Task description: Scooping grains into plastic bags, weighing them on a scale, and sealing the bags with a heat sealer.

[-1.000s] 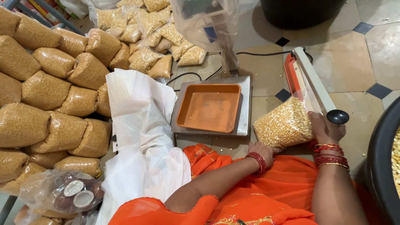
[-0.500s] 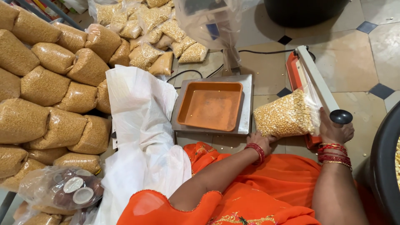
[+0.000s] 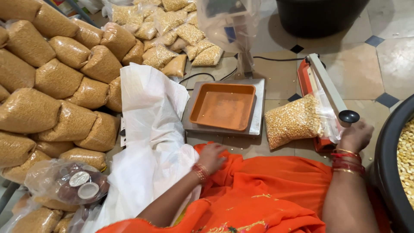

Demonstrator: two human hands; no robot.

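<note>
R hand (image 3: 354, 136) curled shut round the sealer (image 3: 324, 92) arm near its black knob, wrist bent up. L hand (image 3: 211, 157) loosely open, empty, palm down on orange cloth (image 3: 276, 185), forearm across lap. Lentil bag (image 3: 293, 121) lies on floor, open end in sealer, just right of scale (image 3: 224, 108).

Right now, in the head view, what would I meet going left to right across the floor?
Stacked grain bags → white sack → orange tray → clear bag of split lentils → sealer arm → black tub.
</note>
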